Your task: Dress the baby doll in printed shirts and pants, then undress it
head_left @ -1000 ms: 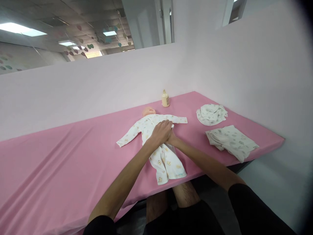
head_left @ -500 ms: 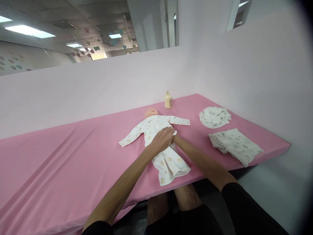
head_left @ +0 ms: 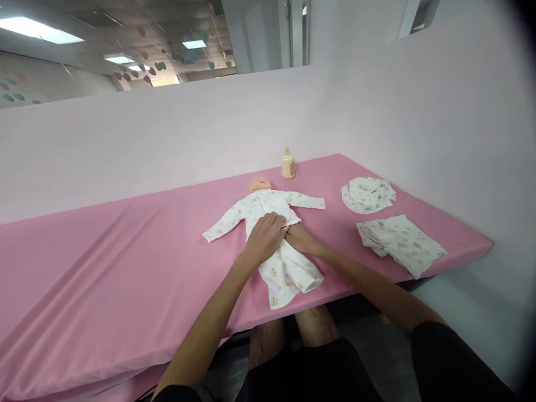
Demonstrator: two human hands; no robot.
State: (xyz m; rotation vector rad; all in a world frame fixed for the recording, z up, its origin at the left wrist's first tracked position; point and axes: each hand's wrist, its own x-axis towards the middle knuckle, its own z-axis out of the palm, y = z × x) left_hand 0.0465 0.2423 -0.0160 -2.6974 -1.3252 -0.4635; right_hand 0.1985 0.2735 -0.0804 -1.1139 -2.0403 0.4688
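A doll, its peach-coloured head [head_left: 259, 184] toward the wall, lies on the table in a white printed baby top [head_left: 272, 202] with both sleeves spread. White baby pants [head_left: 288, 273] with small bear prints stretch toward the near edge. At the doll's waist my left hand [head_left: 267, 235] rests palm down, its fingers bent and close together over the cloth. Against it, on the right, my right hand [head_left: 300, 239] has its fingertips at the hem of the top, gripping cloth at the waist. Both sets of fingertips are partly hidden by cloth and by each other.
Behind the doll a cream pump bottle [head_left: 288, 164] stands near the white wall [head_left: 209, 134]. To the right lie a rounded heap of white printed cloth [head_left: 368, 195] and a folded white printed cloth [head_left: 402, 243]. A pink sheet [head_left: 125, 268] covers the table.
My right hand has come out from beneath my left and shows more fully on the right of the waist. My left hand has shifted slightly left. The view has tilted slightly downward.
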